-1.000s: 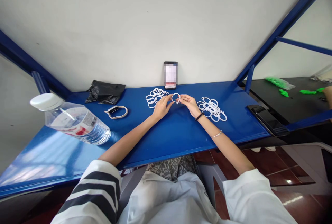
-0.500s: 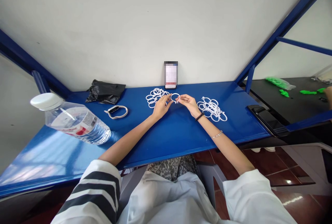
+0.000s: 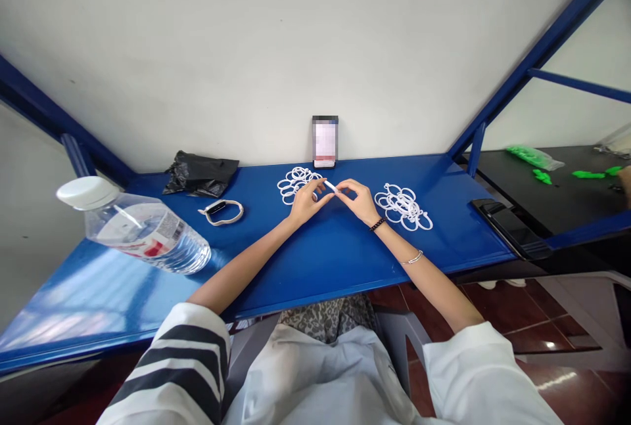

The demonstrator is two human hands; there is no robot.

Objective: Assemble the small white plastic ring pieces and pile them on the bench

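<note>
Between my two hands is a white plastic ring (image 3: 330, 185), seen nearly edge-on, above the blue table (image 3: 315, 247). My left hand (image 3: 306, 200) pinches its left end between thumb and fingers. At its right end, the fingertips of my right hand (image 3: 357, 200) are closed on it too. Just beyond my left hand lies a pile of white rings (image 3: 292, 182), partly hidden by that hand. To the right of my right hand lies a second pile of white rings (image 3: 401, 207), each with a small loop or knob.
A phone (image 3: 325, 142) leans against the wall behind my hands. To the left are a water bottle (image 3: 148, 231), a watch (image 3: 221, 212) and a black plastic bag (image 3: 201, 174). A dark phone-like slab (image 3: 510, 228) lies at the right edge. Green pieces (image 3: 586, 175) lie on the neighbouring black table.
The ring has turned from facing me as an open circle to nearly edge-on. My right hand's fingers have drawn in closer to my left hand. Both piles look the same.
</note>
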